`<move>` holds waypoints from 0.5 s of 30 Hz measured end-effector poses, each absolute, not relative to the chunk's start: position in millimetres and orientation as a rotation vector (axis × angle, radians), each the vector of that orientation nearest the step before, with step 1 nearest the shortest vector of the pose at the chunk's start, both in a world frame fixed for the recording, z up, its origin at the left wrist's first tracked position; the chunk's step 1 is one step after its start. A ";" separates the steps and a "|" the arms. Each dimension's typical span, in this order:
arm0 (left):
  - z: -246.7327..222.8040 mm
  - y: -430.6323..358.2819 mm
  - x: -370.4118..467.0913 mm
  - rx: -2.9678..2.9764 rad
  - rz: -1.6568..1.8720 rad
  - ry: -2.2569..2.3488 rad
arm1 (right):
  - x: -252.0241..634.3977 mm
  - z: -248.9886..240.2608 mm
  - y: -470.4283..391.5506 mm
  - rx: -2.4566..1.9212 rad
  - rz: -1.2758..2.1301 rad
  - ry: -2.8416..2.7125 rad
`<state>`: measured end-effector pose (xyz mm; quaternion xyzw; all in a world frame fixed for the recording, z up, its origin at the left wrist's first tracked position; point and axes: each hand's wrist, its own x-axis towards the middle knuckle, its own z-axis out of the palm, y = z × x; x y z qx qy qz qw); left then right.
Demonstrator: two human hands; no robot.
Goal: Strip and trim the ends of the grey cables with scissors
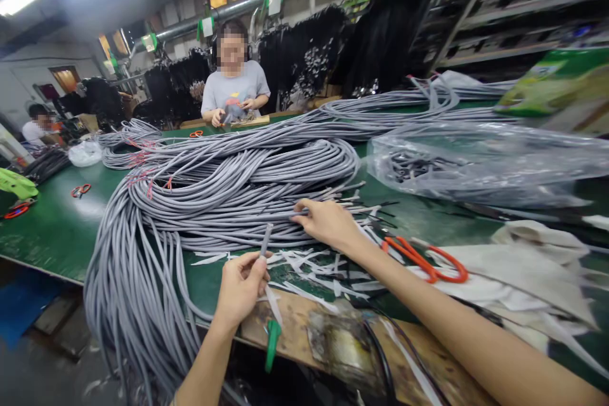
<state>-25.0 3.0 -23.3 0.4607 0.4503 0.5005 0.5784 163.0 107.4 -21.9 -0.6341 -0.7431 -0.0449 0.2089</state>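
Observation:
Near the table's front edge, my left hand [243, 282] is closed round a short grey cable end [266, 241] that points up. A white strip [273, 304] hangs just below those fingers, above a green-handled tool [271, 344]. My right hand [323, 222] reaches over the pile of long grey cables [247, 165], its thumb and fingers pinched on a grey cable near the cable ends. White strip scraps [314, 269] lie on the green table between and below the hands.
Orange-handled scissors [428, 260] and a cream cloth [514, 273] lie right, below a clear bag [485, 165] of dark parts. A wooden board [295, 330] with a fixture [345, 342] runs along the front edge. A person [235, 85] sits across the table; another is far left.

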 end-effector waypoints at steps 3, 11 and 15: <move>-15.8 0.6 -27.5 1.057 1.245 1.064 | 160.5 -17.3 93.1 -1.609 -0.280 -2.028; 27.7 20.1 -22.9 1.201 1.553 1.200 | 129.9 -2.8 35.9 -0.758 -0.572 -2.179; 30.9 28.4 -9.1 1.229 1.461 1.023 | 122.0 -7.0 27.3 -0.513 -0.562 -2.222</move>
